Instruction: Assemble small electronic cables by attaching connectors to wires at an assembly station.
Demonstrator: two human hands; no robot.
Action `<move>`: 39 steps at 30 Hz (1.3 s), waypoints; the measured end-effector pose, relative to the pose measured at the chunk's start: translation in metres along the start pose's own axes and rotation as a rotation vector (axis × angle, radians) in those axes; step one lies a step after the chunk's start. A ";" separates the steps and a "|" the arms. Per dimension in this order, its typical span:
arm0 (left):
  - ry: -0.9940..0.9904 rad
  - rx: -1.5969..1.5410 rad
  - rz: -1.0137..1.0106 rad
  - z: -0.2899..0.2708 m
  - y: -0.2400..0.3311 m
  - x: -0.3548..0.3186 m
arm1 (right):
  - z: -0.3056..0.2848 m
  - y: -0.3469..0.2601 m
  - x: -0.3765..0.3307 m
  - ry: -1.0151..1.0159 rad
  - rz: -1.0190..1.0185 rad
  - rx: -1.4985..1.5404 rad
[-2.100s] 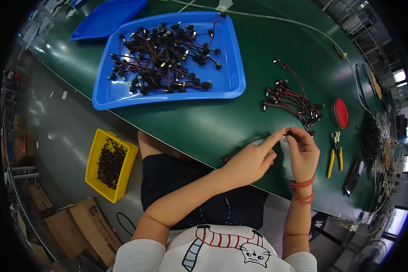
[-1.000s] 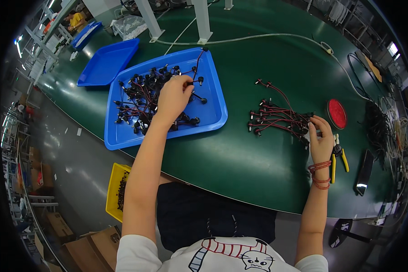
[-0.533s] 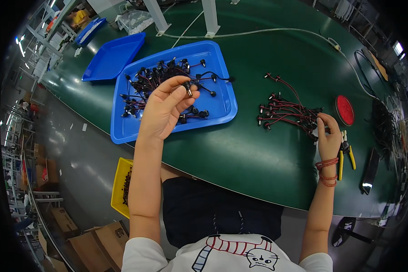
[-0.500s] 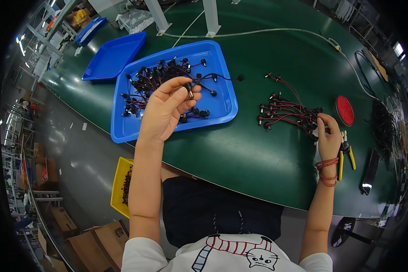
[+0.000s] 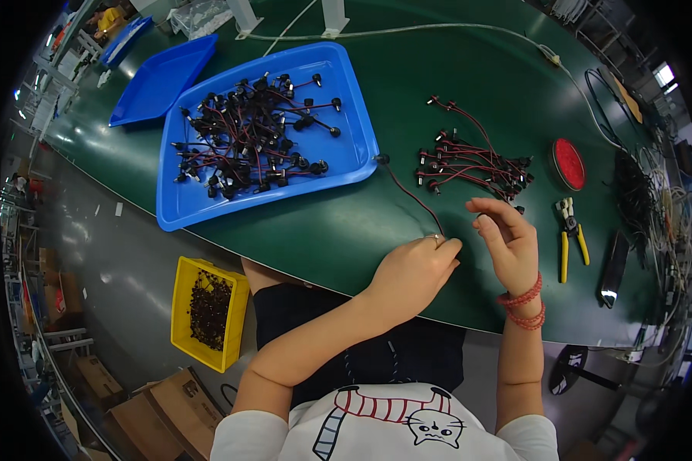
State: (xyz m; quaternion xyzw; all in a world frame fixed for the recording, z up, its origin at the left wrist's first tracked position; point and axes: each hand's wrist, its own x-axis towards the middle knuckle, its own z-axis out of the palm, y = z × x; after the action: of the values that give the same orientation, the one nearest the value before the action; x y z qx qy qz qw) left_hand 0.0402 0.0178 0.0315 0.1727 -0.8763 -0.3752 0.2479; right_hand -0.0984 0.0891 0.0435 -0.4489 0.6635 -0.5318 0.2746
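Observation:
My left hand is low over the front of the green table, its fingers pinched on one end of a short red-and-black cable. The cable runs up and left to a black plug by the corner of a blue tray. Close by on the right, my right hand has its fingers curved and apart, with nothing visible between them. Beyond it lies a bunch of similar cables with plugs. Inside the tray is a tangled heap of more such cables.
Right of the bunch are a round dish of red material, yellow-handled pliers and a dark glossy object. Another blue tray adjoins the first. A yellow bin with small dark parts stands below the table's left edge.
My left hand has moved from over the tray to the table's front, bringing a cable along. My right hand has left the cable bunch and come nearer. The view has shifted slightly.

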 end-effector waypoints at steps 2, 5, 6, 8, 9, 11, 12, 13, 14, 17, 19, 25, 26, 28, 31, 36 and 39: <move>0.000 0.009 -0.027 0.008 -0.003 -0.005 | -0.009 0.007 -0.005 0.014 0.019 -0.058; -0.050 -0.007 -0.029 -0.012 -0.011 -0.001 | -0.035 0.018 -0.007 0.101 0.006 -0.216; 0.017 0.052 -0.035 -0.022 -0.015 0.007 | -0.049 0.018 -0.004 0.172 -0.008 -0.307; 0.128 0.152 -0.030 -0.041 -0.022 0.030 | -0.081 0.026 0.007 0.318 -0.042 -0.485; 0.179 0.200 -0.021 -0.050 -0.024 0.041 | -0.095 0.033 0.016 0.389 -0.068 -0.564; 0.133 0.320 0.013 -0.051 -0.034 0.063 | -0.124 0.044 0.033 0.461 -0.076 -0.759; 0.085 0.446 0.032 -0.050 -0.040 0.070 | -0.136 0.054 0.042 0.461 -0.086 -0.756; 0.097 0.449 0.036 -0.046 -0.046 0.074 | -0.149 0.063 0.051 0.467 -0.071 -0.857; -0.076 0.565 -0.029 -0.040 -0.053 0.078 | -0.159 0.072 0.059 0.474 -0.055 -0.960; -0.300 0.660 -0.105 -0.032 -0.049 0.083 | -0.189 0.108 0.070 0.462 -0.025 -1.071; -0.402 0.644 -0.156 -0.033 -0.043 0.076 | -0.189 0.106 0.077 0.445 -0.006 -1.117; -0.271 0.461 -0.094 -0.033 -0.052 0.045 | -0.193 0.088 0.088 0.297 0.254 -1.037; -0.279 0.445 -0.070 -0.033 -0.055 0.038 | -0.194 0.086 0.089 0.303 0.277 -1.050; -0.288 0.426 -0.044 -0.038 -0.054 0.030 | -0.198 0.088 0.089 0.331 0.255 -1.041; -0.538 0.022 -0.336 -0.056 -0.040 0.026 | -0.205 0.093 0.085 0.388 0.223 -1.022; -0.498 -0.656 -0.596 -0.062 -0.047 0.000 | -0.204 0.088 0.082 0.450 0.207 -0.998; -0.330 -1.089 -0.741 -0.061 -0.048 -0.007 | -0.198 0.079 0.079 0.461 0.216 -0.997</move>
State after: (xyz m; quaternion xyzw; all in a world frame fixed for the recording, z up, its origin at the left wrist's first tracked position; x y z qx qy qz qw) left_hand 0.0857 -0.0453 0.0301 0.2525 -0.4718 -0.8446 0.0175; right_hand -0.3246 0.1120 0.0329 -0.3260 0.9197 -0.2071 -0.0703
